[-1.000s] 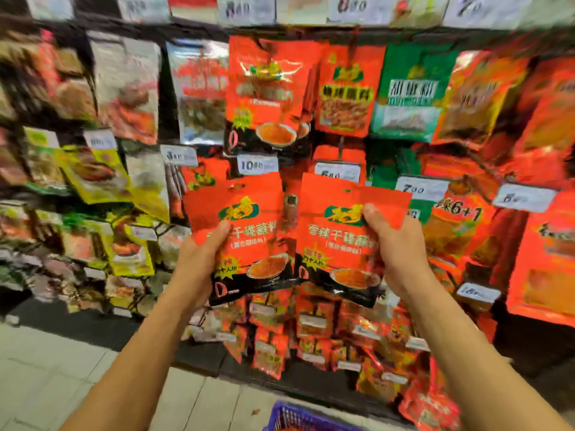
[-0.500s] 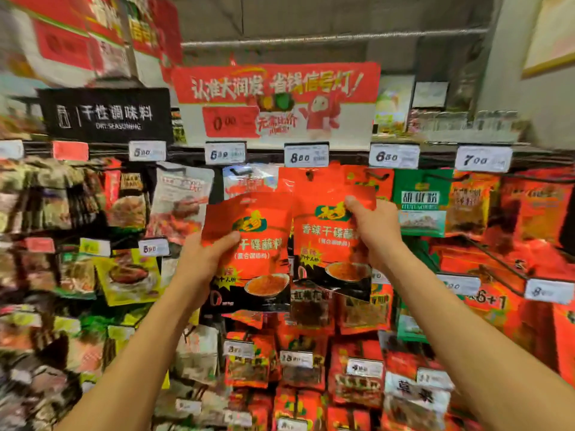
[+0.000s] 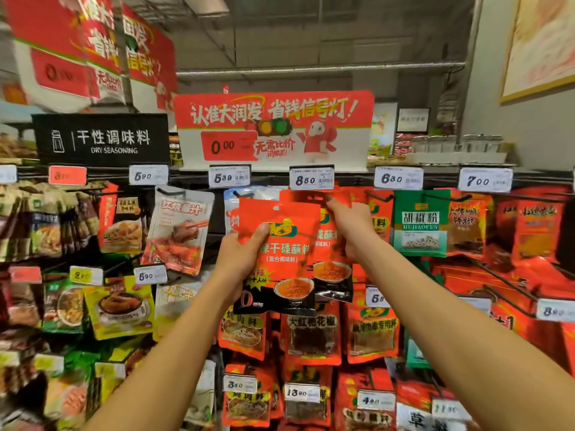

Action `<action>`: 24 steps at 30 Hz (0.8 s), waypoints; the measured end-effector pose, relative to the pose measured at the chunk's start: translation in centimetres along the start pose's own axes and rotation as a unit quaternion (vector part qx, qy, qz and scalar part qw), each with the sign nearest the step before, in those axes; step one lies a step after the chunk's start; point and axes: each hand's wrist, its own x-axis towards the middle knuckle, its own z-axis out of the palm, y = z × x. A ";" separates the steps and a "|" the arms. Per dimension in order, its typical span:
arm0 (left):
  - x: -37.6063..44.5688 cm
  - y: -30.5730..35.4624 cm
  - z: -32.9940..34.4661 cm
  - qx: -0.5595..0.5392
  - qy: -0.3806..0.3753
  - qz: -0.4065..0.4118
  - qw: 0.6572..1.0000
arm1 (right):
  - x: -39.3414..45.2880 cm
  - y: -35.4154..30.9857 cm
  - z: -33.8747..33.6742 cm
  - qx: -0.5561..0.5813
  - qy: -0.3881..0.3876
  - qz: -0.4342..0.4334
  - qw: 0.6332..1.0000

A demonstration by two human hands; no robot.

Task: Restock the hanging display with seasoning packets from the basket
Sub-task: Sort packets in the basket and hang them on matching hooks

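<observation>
My left hand (image 3: 238, 258) grips a red and black seasoning packet (image 3: 284, 259) by its left edge, thumb on the front, holding it upright before the display. My right hand (image 3: 350, 227) pinches the top of a second, matching packet (image 3: 333, 275), partly hidden behind the first, and holds it up at the top-row hook under the 8.50 price tag (image 3: 312, 177). More packets of the same red kind hang behind it. The basket is out of view.
The hanging display is packed with packets: a green pepper packet (image 3: 420, 227) to the right, a white sauce packet (image 3: 182, 230) to the left, red packets (image 3: 312, 335) below. Price tags line the top rail. A red promotional sign (image 3: 273, 129) stands above.
Both hands rose with their packets from the lower rows to the top row. My right hand moved its packet up to the hook under the 8.50 tag; the view tilted upward and the basket left view.
</observation>
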 end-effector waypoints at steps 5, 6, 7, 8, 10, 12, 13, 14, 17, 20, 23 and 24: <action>0.5 -0.1 0.6 -0.009 0.002 -0.003 1.000 | 0.9 -0.2 0.4 -0.019 0.022 -0.016 0.999; 0.6 -0.1 0.8 -0.009 0.000 -0.004 1.000 | 1.1 -0.1 0.5 -0.022 0.027 -0.018 0.999; 0.6 -0.1 1.0 -0.009 0.000 -0.004 1.000 | 1.3 -0.1 0.5 -0.025 0.031 -0.020 0.999; 0.7 -0.1 1.1 -0.010 -0.001 -0.004 1.000 | 1.5 0.0 0.5 -0.029 0.034 -0.024 0.999; 0.8 0.0 1.3 -0.016 0.000 -0.005 1.000 | 1.7 0.1 0.6 -0.042 0.040 -0.038 0.998; 1.0 0.2 1.4 -0.027 0.002 -0.012 1.000 | 1.8 0.1 0.7 -0.058 0.048 -0.046 0.996; 1.1 0.2 1.4 -0.031 0.003 -0.016 0.999 | 1.8 0.1 0.8 -0.065 0.050 -0.048 0.995; 1.1 0.3 1.5 -0.032 0.003 -0.017 0.999 | 1.8 0.1 0.8 -0.071 0.050 -0.049 0.995; 1.4 0.3 1.8 -0.024 0.009 -0.012 1.000 | 2.2 0.0 0.8 -0.077 0.039 -0.036 0.996; 1.6 0.3 2.3 -0.022 0.011 -0.012 1.000 | 2.4 0.0 0.6 -0.079 0.028 -0.020 0.996; 1.9 0.6 3.0 -0.020 0.011 -0.008 1.000 | 2.4 0.1 0.2 -0.048 0.007 -0.005 0.999; 2.0 0.7 3.3 -0.017 0.010 -0.006 1.000 | 2.3 0.3 -0.1 -0.026 0.002 0.001 1.000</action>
